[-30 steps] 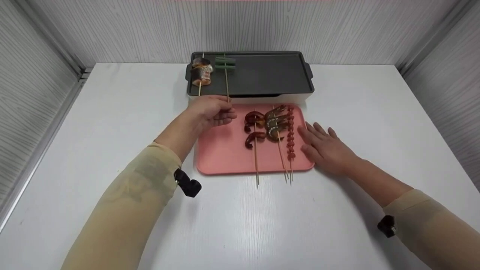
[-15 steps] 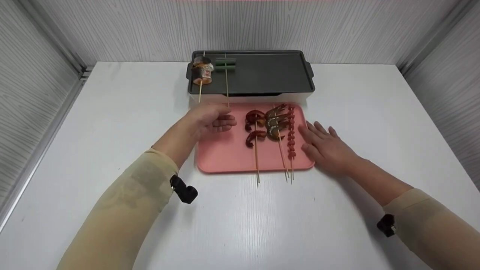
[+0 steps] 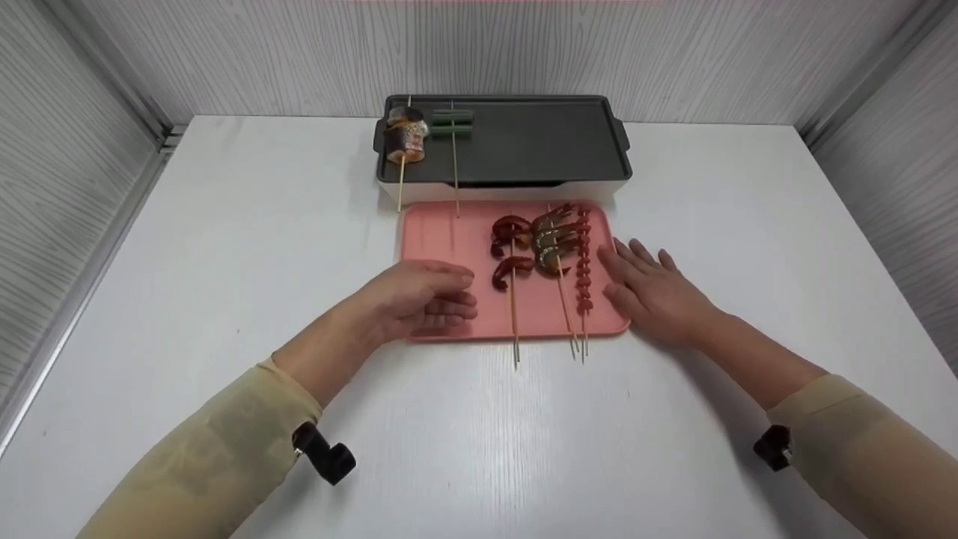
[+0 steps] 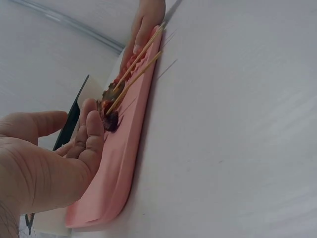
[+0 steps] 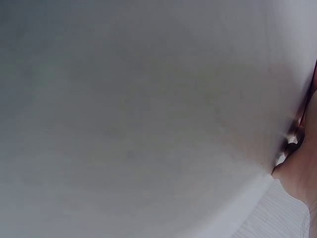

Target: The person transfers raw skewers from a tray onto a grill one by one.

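My left hand (image 3: 415,299) hovers over the left part of the pink tray (image 3: 449,239), fingers loosely bent with nothing in them. My right hand (image 3: 658,299) lies with fingers straight against the tray's right rim. On the tray are a dark red tentacle-like skewer (image 3: 513,254), a shrimp skewer (image 3: 552,243) and a skewer of small red pieces (image 3: 584,262), their sticks poking over the front rim. Behind it, the black grill plate (image 3: 539,142) bears a skewer of thick fish-like chunks (image 3: 406,138) and a skewer of green pieces (image 3: 453,123), sticks pointing toward me.
The grill plate sits on a white base (image 3: 584,191) right behind the tray. A white table (image 3: 479,434) extends around both, with pale wood-grain panels (image 3: 494,45) at the back and sides.
My left hand has let go of the green skewer's stick and drawn back toward me over the tray. The green skewer stays on the grill plate. My right hand has hardly moved.
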A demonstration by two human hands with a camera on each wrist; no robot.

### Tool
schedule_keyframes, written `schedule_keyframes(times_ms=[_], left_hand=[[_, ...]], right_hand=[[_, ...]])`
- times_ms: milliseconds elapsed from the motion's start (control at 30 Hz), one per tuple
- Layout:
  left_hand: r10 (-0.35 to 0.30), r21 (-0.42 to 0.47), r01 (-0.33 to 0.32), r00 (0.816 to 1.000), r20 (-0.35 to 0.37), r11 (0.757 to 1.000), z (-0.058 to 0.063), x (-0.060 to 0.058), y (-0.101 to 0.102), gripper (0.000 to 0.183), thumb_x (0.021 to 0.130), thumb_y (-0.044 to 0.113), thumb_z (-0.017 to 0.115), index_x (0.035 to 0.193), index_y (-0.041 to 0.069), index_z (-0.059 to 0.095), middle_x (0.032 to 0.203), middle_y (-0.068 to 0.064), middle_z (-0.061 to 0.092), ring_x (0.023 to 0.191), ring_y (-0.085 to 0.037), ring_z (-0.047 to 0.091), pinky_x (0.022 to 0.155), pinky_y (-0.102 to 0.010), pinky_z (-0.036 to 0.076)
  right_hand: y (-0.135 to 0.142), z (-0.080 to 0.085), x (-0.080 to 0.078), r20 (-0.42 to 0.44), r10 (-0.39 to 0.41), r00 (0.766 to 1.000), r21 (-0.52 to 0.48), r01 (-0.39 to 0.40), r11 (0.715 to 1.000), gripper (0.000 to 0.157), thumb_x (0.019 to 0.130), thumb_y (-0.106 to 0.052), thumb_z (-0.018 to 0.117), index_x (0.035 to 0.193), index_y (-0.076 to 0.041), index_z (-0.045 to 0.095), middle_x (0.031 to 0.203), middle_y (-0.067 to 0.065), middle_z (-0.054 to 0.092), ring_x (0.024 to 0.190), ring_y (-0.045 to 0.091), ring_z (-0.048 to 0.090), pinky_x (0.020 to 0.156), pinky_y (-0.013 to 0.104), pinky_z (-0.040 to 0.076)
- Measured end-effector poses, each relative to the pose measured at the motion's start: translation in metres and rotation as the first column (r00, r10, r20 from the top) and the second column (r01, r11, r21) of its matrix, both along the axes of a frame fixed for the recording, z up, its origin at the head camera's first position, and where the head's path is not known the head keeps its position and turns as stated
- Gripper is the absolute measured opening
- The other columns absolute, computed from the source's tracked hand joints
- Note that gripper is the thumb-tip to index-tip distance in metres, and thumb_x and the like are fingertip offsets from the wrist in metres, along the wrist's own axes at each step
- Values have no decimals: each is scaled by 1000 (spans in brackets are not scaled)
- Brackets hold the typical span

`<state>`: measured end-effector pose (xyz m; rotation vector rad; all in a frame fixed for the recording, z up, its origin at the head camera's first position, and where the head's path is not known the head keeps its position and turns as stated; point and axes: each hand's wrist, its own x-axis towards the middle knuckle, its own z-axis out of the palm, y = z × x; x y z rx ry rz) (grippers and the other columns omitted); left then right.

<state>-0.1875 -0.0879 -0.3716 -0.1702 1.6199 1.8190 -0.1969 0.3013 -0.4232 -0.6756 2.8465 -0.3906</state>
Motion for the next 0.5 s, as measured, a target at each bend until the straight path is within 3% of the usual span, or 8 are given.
schedule_keyframes(times_ms=[233, 500], left_hand=[[-64, 27, 63, 998, 25, 998, -6, 27, 9, 43, 105, 13, 68, 145, -1, 60, 102, -14, 76, 90, -23, 78, 86, -34, 63], [-109, 71, 104, 992, 63, 992, -14, 44, 20, 44, 105, 11, 66, 147, -1, 57, 105, -17, 75, 92, -24, 78, 88, -36, 63]], right_hand=[[0, -1, -1, 4, -2, 1000, -4, 2, 1000, 68, 115, -53, 29, 172, -18, 16, 178, 8, 10, 163, 36, 3, 127, 66, 3], [0, -1, -1, 0, -5, 1000, 10, 5, 1000, 68, 115, -53, 28, 172, -19, 13, 178, 7, 8, 163, 36, 2, 127, 65, 2]])
